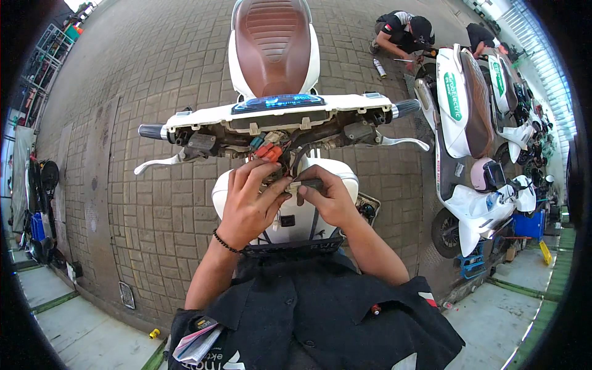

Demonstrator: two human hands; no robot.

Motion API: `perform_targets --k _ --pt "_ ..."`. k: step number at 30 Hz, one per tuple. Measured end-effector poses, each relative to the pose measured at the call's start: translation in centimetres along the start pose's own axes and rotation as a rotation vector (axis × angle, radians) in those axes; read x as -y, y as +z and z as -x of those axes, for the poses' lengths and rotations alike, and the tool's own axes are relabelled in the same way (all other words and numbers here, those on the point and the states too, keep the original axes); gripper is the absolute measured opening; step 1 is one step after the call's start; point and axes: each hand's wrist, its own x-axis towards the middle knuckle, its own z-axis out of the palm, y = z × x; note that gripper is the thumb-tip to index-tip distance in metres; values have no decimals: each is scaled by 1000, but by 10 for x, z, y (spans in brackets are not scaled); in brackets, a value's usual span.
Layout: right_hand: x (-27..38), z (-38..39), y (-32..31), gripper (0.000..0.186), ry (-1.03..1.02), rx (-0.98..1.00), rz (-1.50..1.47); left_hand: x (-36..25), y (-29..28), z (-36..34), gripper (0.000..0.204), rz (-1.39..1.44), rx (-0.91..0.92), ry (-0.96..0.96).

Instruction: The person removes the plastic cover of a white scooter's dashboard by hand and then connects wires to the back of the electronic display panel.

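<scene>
In front of me stands a white scooter with its handlebar cover (203,120) loosened and wiring exposed beneath it. My left hand (250,197) is closed, its fingertips pinching a small white wire connector (294,187). From the other side my right hand (333,198) grips the same connector, close to a dark sleeved piece (313,184) that runs under its fingers. Red-orange connectors (269,152) hang just above my left fingertips, beside a teal connector (256,142). My fingers partly hide the wires.
Brake levers (404,143) reach out at both sides of the handlebar. The brown seat (274,37) lies beyond it. More white scooters (456,105) stand at the right, where a crouching person (404,34) works near a spray can (379,68). Shelving (46,68) lines the left.
</scene>
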Motion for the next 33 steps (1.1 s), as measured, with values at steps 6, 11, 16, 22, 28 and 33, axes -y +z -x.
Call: perform_targets --k 6,11,16,22,28,33 --pt "2 -5 1 19 29 14 -169 14 12 0 35 61 -126 76" --pt "-8 -7 0 19 26 26 -279 14 18 0 34 121 -158 38" --pt "-13 -11 -5 20 -29 69 -252 16 17 -5 35 91 -135 54" --pt "-10 -13 -2 21 -64 74 -213 18 21 -2 35 121 -117 5" --pt "11 -11 -15 22 0 113 146 17 15 -6 35 119 -81 66" --pt "30 -8 -29 24 -113 29 597 13 6 10 28 300 -389 -65"
